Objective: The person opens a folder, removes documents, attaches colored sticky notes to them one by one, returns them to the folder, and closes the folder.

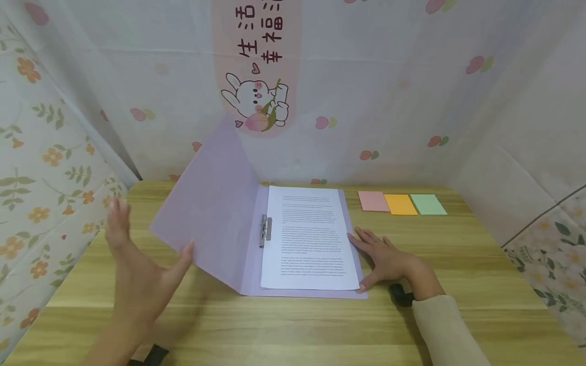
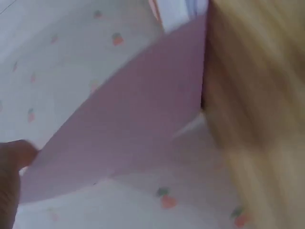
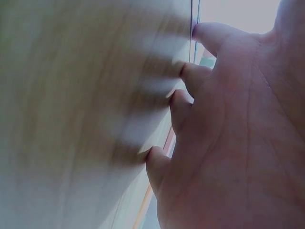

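A lavender folder (image 1: 251, 274) lies on the table, its front cover (image 1: 210, 208) raised at a slant on the left. Inside is a stack of printed paper (image 1: 311, 239), next to a metal lever clip (image 1: 264, 231) along the spine. My left hand (image 1: 142, 279) is spread, its thumb at the lower edge of the cover; in the left wrist view a fingertip or thumb (image 2: 21, 155) meets the cover's edge. My right hand (image 1: 389, 259) rests at the folder's right edge with fingers spread, and its fingertips (image 3: 157, 162) touch the tabletop in the right wrist view.
Pink (image 1: 373, 201), orange (image 1: 400, 204) and green (image 1: 428, 204) sticky-note pads lie in a row at the back right of the wooden table (image 1: 293, 330). A printed curtain (image 1: 389, 101) hangs behind the table, with floral cloth (image 1: 41, 178) at the left.
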Tool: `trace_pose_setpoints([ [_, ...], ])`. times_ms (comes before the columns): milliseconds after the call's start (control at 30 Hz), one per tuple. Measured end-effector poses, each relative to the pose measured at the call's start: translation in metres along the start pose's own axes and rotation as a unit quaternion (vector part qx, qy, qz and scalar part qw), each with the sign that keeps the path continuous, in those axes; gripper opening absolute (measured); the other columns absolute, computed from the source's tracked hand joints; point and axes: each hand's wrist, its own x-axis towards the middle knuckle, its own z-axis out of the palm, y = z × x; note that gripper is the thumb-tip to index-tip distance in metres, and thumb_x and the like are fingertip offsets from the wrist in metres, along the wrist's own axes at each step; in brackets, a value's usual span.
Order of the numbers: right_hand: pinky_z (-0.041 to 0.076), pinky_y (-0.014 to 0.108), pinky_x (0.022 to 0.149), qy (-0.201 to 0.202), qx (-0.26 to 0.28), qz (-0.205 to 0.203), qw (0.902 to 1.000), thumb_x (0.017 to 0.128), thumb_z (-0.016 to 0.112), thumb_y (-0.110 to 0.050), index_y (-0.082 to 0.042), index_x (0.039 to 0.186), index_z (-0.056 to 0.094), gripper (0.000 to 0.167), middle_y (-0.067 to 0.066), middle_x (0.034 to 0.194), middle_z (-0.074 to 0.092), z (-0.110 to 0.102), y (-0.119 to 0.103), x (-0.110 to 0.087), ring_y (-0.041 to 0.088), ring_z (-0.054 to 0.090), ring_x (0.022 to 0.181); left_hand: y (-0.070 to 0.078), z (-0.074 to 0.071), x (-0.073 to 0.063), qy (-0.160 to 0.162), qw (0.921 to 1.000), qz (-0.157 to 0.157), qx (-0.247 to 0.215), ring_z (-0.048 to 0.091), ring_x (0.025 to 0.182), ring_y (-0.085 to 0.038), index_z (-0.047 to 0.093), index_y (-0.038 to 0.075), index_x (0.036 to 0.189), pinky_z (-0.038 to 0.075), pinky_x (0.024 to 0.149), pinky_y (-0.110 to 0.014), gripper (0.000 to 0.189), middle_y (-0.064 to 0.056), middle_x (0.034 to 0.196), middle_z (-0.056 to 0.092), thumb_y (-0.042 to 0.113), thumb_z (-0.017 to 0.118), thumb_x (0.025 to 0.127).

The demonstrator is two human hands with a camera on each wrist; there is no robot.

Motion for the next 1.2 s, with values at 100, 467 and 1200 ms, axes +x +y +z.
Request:
trace_pose_setpoints([
  [100,0.000,0.079,0.115,0.001,0.000,-0.003,1.0000,0.064,0.092,-0.051,-0.006,0.161,0.020,0.129,0.025,0.169,0.004,0.000,0.000,0.000,0.054,0.003,0.154,-0.001,-0.005,0.012,0.025,0.9744,0.155,0.161,0.021,0.158,-0.026,0.036,0.020,0.156,0.012,0.131,-0.048,0.062,-0.007,0.167,0.026,0.043,0.050,0.100],
  [467,0.000,0.080,0.115,0.001,0.001,-0.005,1.0000,0.065,0.091,-0.051,-0.005,0.161,0.020,0.128,0.027,0.169,0.004,0.002,0.003,-0.002,0.055,0.003,0.153,-0.006,-0.034,0.019,-0.244,0.9034,0.076,0.345,0.034,0.143,-0.053,0.058,-0.003,0.133,0.021,0.117,-0.075,0.081,-0.030,0.151,0.046,0.065,0.027,0.102],
  [1200,-0.001,0.080,0.115,0.001,-0.005,0.004,1.0000,0.063,0.092,-0.054,-0.005,0.161,0.021,0.130,0.026,0.169,0.005,0.002,0.002,0.001,0.053,0.001,0.154,-0.096,-0.029,-0.023,-0.500,0.8065,-0.199,0.246,0.015,0.132,-0.075,0.032,-0.013,0.149,0.028,0.100,-0.083,0.088,-0.059,0.143,0.014,0.058,0.050,0.100],
])
